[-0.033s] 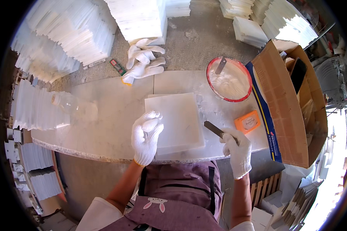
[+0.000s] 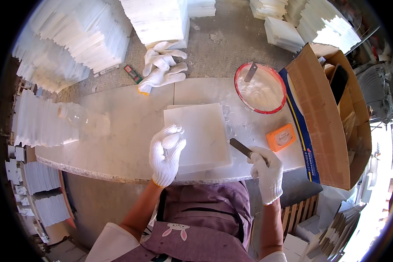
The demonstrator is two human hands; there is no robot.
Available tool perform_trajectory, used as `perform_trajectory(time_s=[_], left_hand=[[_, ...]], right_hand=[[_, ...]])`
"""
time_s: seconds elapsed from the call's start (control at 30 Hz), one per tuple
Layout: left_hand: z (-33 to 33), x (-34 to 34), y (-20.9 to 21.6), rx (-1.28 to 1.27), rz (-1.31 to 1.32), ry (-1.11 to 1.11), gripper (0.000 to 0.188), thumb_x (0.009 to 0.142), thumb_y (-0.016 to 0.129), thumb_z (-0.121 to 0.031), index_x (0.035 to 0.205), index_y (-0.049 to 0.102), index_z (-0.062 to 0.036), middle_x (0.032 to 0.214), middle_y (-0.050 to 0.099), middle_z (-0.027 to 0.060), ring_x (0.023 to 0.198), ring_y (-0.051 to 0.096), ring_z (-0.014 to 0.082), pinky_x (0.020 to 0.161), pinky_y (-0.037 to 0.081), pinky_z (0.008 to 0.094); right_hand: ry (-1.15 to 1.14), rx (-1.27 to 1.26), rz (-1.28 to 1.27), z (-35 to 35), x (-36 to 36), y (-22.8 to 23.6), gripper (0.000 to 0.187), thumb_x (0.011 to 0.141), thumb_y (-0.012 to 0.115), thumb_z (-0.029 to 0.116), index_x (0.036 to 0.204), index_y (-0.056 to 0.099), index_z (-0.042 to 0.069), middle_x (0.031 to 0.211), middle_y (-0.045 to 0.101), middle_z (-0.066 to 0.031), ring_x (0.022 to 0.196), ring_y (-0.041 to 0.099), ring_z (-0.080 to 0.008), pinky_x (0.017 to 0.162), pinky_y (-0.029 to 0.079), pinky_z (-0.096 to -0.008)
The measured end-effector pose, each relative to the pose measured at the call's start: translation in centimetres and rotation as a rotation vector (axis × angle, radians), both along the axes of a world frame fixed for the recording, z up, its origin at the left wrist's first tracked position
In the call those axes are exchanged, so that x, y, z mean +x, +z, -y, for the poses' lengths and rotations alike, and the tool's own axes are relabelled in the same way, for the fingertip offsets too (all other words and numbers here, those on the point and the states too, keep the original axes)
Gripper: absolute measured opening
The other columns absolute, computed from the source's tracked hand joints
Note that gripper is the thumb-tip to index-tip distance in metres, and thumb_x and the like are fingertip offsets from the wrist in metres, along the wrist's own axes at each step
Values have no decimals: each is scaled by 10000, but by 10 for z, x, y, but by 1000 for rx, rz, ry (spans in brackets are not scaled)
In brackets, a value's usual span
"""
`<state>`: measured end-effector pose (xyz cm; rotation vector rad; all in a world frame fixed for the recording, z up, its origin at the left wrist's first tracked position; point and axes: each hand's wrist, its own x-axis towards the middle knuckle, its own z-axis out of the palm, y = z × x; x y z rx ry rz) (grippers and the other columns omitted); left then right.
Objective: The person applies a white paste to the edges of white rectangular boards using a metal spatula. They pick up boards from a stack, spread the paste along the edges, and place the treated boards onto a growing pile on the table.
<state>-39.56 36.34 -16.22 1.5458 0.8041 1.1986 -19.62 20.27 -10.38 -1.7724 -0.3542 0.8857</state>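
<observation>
My right hand (image 2: 268, 174), in a white knit glove, is closed round a putty knife (image 2: 240, 147). Its dark flat blade points up and left, above the table beside the tiles. White square tiles (image 2: 203, 137) lie slightly offset on the table in front of me, with a few faint marks on the top one. My left hand (image 2: 166, 155), also gloved, is over their left edge with its fingers curled in toward the thumb. Whatever it may hold blends with the white glove. A red-rimmed bowl (image 2: 262, 97) of white paste stands beyond, with another flat blade (image 2: 250, 72) resting in it.
An orange box (image 2: 280, 137) sits near the right edge, beside a large open cardboard carton (image 2: 336, 118). Spare white gloves (image 2: 163, 70) and a red-green box (image 2: 132, 74) lie at the back. A clear jar (image 2: 83, 120) lies left, near tall tile stacks (image 2: 78, 35).
My right hand and the putty knife have shifted very slightly left. The table and its things appear a little higher in the picture. My left hand keeps its curled pose.
</observation>
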Motion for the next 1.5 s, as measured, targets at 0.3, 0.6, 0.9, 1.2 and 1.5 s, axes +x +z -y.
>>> perform_trajectory(time_s=[0.3,0.6,0.9,1.2,1.5], left_hand=[[-4,2,-7,151,-20,11,433,828,701,143,1212,561,0,1189,638,124,1066,648,203,908,552,324],[-4,2,-12,118,30,2,430,834,698,140,1218,556,9,1163,655,132,1065,643,197,904,549,317],[-2,3,-4,130,11,25,414,848,685,133,1220,554,6,1168,650,132,1067,637,195,886,553,317],[19,10,12,-14,-40,32,314,857,667,109,1129,555,-2,1231,615,156,1086,639,223,892,543,332],[18,7,27,-314,85,30,393,870,646,135,1226,544,5,1197,629,141,1088,647,221,875,548,312]], right_hand=[[-60,34,122,1,-41,-30,197,940,653,84,1111,705,1,840,688,-79,568,599,-84,548,485,-244],[-12,77,643,-1,-48,-42,194,913,674,60,1101,722,45,851,681,-105,600,631,-138,586,507,-276],[-120,180,-75,8,-50,-13,434,975,586,84,1396,537,-9,861,636,-56,726,593,-90,631,489,-239],[186,439,-923,44,-76,-30,359,990,632,230,1222,610,-45,939,642,-85,837,626,-168,729,516,-296],[161,216,-626,24,-65,-10,479,991,517,44,1455,411,-12,980,650,-138,799,631,-163,776,555,-321]])
